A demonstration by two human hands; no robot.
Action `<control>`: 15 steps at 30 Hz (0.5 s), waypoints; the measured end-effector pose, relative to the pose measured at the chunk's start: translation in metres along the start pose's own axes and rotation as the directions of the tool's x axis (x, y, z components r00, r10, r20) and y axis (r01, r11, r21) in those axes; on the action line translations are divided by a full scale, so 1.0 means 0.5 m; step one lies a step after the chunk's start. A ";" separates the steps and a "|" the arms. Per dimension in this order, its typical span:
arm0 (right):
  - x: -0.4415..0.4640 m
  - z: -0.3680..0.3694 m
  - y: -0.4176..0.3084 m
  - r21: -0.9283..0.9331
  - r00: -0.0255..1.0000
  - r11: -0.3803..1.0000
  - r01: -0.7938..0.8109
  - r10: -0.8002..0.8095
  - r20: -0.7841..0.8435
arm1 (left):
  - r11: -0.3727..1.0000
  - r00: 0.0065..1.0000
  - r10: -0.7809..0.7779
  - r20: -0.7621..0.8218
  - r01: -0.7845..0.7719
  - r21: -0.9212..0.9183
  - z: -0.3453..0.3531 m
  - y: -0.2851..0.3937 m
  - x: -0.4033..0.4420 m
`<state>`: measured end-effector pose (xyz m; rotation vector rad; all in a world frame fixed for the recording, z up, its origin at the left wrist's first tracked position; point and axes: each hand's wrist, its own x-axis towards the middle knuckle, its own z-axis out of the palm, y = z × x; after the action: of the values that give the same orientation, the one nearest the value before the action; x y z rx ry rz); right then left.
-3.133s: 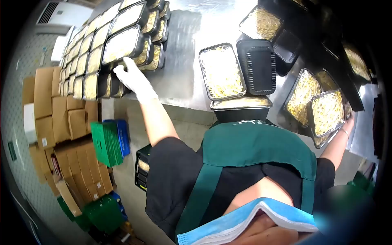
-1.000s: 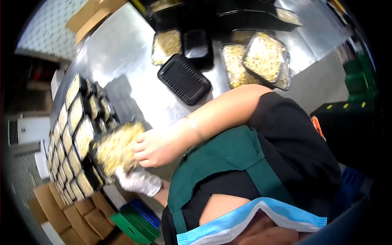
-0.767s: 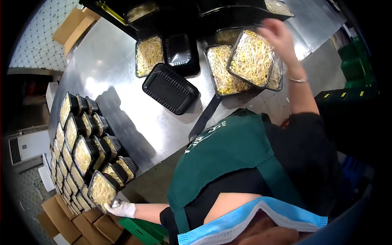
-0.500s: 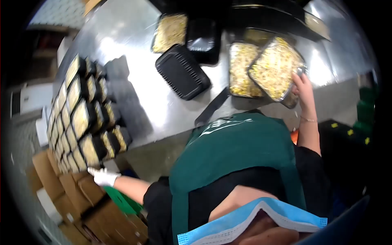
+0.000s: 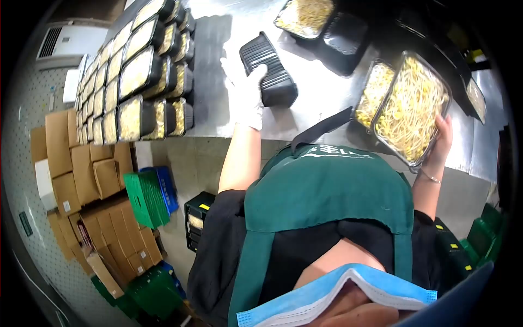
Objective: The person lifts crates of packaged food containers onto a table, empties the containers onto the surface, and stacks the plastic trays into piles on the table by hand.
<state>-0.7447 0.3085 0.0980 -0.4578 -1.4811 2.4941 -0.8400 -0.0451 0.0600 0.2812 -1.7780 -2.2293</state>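
Note:
My left hand, in a white glove, is over the metal table with its fingers apart. Its thumb overlaps the side of an upside-down black plastic tray; whether it presses on it I cannot tell. My bare right hand grips the right edge of a film-covered tray of bean sprouts, tilted towards me. Partly beneath it lies another tray of bean sprouts. Farther back are a sprout-filled tray and a dark tray.
Stacked packs of sprouts fill the left end of the metal table. Cardboard boxes and green crates stand on the floor at left. Dark equipment is at the back right.
My left hand has moved from beside the stacked packs to the black tray, which now appears tilted. The view has turned left. My right hand still holds the sprout tray, now tipped towards me.

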 end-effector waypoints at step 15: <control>0.127 0.490 0.337 -0.576 0.676 0.780 -0.245 0.563 0.476 | 0.811 0.868 -0.484 -0.113 0.493 0.313 -0.298 -0.003 -0.067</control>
<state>-0.8959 0.0492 0.0498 0.0144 -2.5482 2.7705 -0.7612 -0.1707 0.0241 0.9378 -2.2699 -2.1912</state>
